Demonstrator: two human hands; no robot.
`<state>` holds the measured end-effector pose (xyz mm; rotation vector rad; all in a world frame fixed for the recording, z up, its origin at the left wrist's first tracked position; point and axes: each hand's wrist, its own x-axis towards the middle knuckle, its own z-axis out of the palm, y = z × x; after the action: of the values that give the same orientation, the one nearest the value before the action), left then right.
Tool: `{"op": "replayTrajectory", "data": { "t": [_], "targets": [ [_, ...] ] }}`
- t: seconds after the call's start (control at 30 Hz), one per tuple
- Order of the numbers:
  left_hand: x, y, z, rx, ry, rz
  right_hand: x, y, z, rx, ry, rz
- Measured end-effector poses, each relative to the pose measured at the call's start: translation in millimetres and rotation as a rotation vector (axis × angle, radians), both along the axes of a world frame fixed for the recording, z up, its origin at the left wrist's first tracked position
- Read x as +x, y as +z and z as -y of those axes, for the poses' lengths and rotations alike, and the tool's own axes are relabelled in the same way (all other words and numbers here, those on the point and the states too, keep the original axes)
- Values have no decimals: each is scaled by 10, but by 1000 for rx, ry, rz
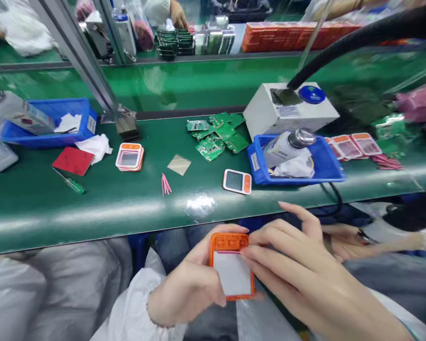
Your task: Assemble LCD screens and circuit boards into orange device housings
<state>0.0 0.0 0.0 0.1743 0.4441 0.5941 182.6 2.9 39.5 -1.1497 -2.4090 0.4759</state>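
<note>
Below the bench edge, my left hand (195, 279) grips an orange plastic device housing (229, 241), thumb along its lower left side. A pale grey-white panel (232, 274) lies inside the housing, with a thin pink strip (229, 252) across its upper edge. My right hand (291, 260) is closed against the housing's upper right side, fingertips at the strip's right end; its thumb is hidden and its little finger is raised. Closest on the bench is a white-and-orange device (237, 182) with a grey screen. Loose pink strips (166, 184) and a square translucent film (179, 164) lie to its left.
Green circuit boards (220, 135) are piled mid-bench. A blue tray (298, 181) with a bottle sits before a white box (287, 111). Leftward are stacked frames (129, 157), a red sheet (74, 161), a screwdriver (74, 185) and another blue tray (88, 113). A co-worker's hand (344, 239) is at right.
</note>
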Motion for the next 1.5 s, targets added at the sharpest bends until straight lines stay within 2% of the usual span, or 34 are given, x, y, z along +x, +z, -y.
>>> {"op": "replayTrajectory", "data": {
  "t": [0.53, 0.83, 1.1, 1.37, 1.5],
  "targets": [
    [7, 43, 13, -22, -26, -17, -29, 34, 20, -21, -8, 38],
    [-12, 32, 19, -67, -3, 20, -51, -1, 12, 50, -15, 15],
    [-108, 17, 11, -19, 16, 124, 12, 9, -3, 134, -67, -140],
    [-108, -13, 18, 10, 15, 121, 10, -42, 11, 119, -40, -174],
    [-108, -5, 22, 4, 1, 121, 25, -50, 37, 123, -20, -115]
  ]
}}
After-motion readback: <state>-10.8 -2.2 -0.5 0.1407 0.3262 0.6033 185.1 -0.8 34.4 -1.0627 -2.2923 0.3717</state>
